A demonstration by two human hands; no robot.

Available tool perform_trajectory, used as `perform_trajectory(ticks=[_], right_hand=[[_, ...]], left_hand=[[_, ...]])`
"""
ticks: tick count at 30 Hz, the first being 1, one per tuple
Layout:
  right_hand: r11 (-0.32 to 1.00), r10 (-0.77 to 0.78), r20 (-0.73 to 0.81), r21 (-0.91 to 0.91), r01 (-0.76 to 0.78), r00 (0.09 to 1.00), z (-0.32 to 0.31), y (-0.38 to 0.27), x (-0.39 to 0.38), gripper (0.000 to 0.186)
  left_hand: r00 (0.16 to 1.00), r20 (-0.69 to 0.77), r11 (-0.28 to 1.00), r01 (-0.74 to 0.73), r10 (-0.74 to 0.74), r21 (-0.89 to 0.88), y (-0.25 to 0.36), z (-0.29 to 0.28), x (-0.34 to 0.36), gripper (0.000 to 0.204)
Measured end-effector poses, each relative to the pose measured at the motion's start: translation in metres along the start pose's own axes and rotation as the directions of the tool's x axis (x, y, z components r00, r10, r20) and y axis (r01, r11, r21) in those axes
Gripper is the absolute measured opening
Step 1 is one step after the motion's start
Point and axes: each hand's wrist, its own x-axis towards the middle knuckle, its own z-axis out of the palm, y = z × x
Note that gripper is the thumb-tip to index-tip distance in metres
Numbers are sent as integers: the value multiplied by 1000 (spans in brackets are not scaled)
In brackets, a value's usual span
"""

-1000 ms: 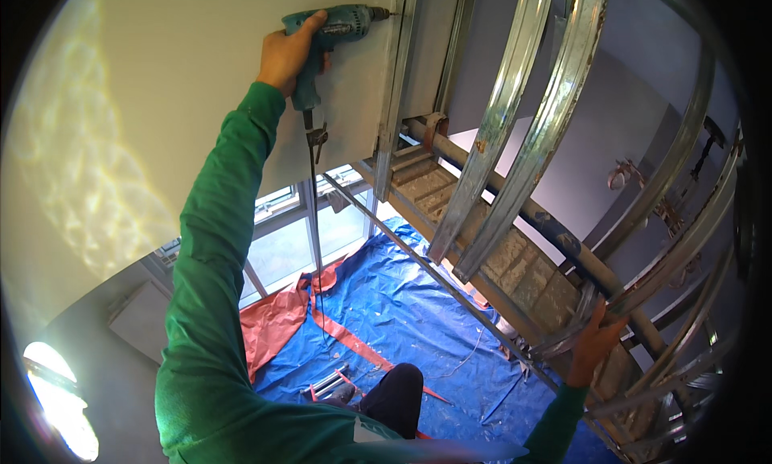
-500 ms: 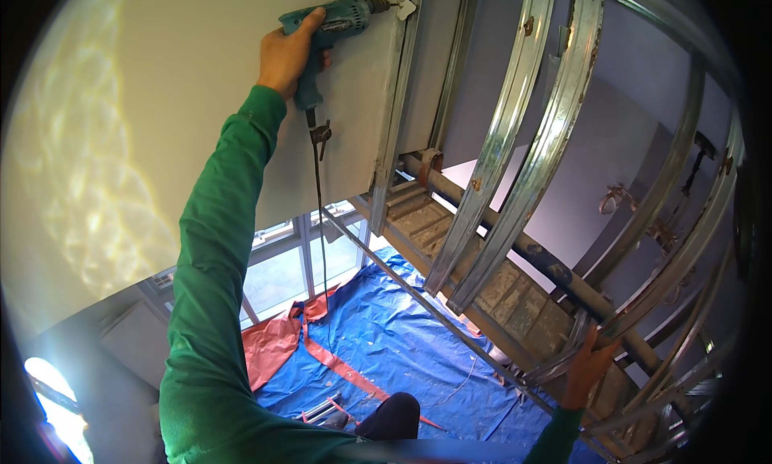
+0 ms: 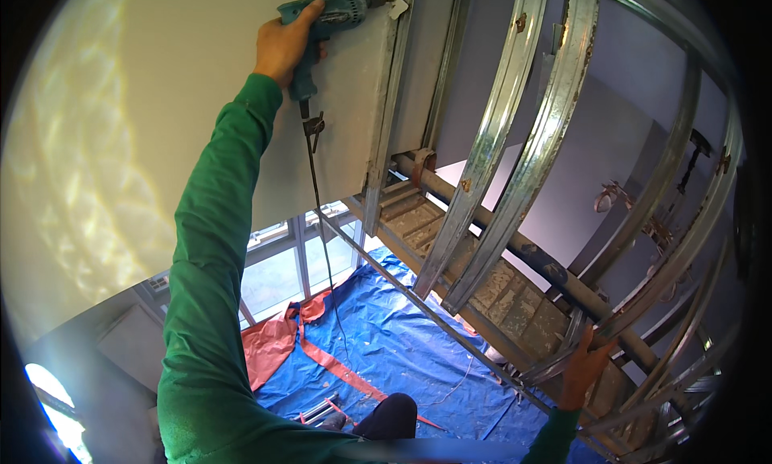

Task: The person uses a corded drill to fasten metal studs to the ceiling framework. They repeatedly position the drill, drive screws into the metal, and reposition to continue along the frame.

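Observation:
My left hand (image 3: 283,50) is closed round the grip of a teal corded power drill (image 3: 342,12), thumb along its top. The drill lies nearly level, with its bit end against a small white piece (image 3: 398,8) at the edge of a pale wall panel (image 3: 193,86). Beside that edge runs an upright metal stud (image 3: 388,102). From the drill's grip hangs a black cord (image 3: 322,215), with a chuck key fixed near its top. At the lower right, my right hand (image 3: 581,371) grips the lower end of a curved-looking metal stud (image 3: 671,263); its fingers are partly hidden.
Two shiny metal studs (image 3: 515,166) stand before a dirty plank platform (image 3: 515,295) and a dark pipe (image 3: 555,267). Far below, a blue tarp (image 3: 378,327) and red sheeting (image 3: 273,343) cover the floor near windows (image 3: 277,275). A light fixture (image 3: 611,197) hangs at right.
The view has shifted slightly, so the drill, panel edge and studs sit a little further left and up. The drill stays at the white piece, and both hands keep their places.

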Motion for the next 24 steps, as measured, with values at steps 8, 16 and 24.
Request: perform_trajectory(ticks=[8, 16, 24], right_hand=[[999, 36, 12, 31, -37, 999, -3, -5, -3, 72], [999, -9, 8, 31, 9, 1000, -1, -1, -1, 68], [999, -11, 22, 33, 10, 1000, -4, -7, -2, 66]], left_hand=[[999, -33, 998, -28, 27, -53, -3, 3, -7, 57], [999, -30, 999, -41, 41, -22, 0, 4, -7, 54], [1000, -10, 1000, -27, 27, 0, -1, 4, -5, 55]])
